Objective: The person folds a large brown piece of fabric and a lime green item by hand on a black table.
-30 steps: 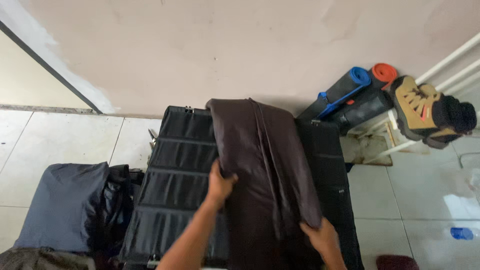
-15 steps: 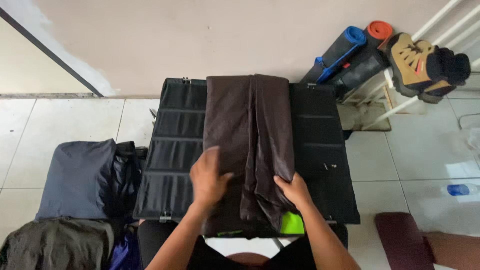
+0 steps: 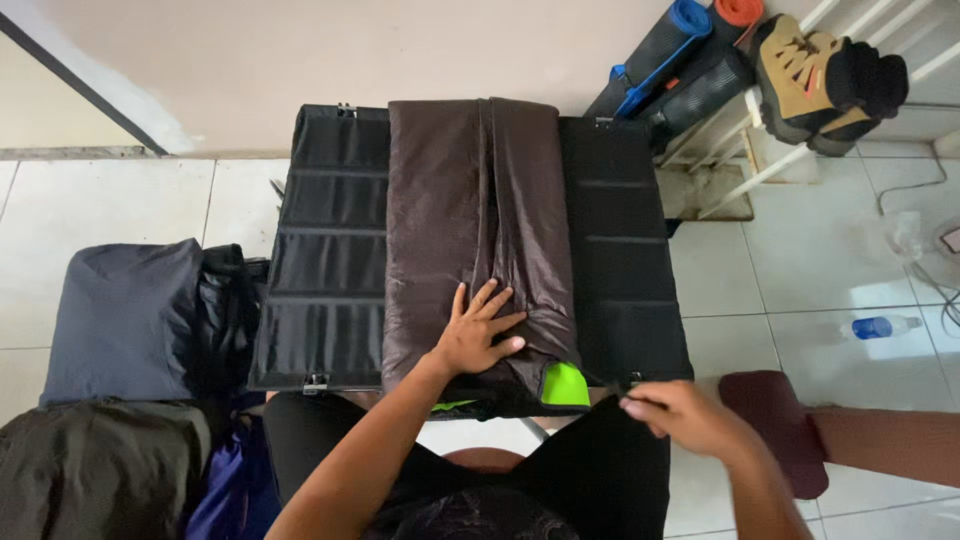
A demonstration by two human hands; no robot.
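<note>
A dark brown folded garment [image 3: 470,220] lies lengthwise down the middle of a black panelled mat [image 3: 325,260]. A bright green patch [image 3: 565,385] shows at the garment's near right corner. My left hand [image 3: 478,335] rests flat on the near end of the garment, fingers spread. My right hand [image 3: 680,415] is off the garment at the mat's near right corner, fingers pinched close together; whether it holds anything I cannot make out.
Folded dark blue and black clothes [image 3: 130,320] lie on the floor at left, with an olive piece [image 3: 95,475] nearer. Rolled mats [image 3: 675,55] and a tan boot [image 3: 810,75] on a white rack stand at back right. A plastic bottle [image 3: 885,326] lies on the tiles at right.
The view has steadied over the garment. My right hand has left the garment's near edge and moved right to the mat's corner. My left hand stays pressed on the garment.
</note>
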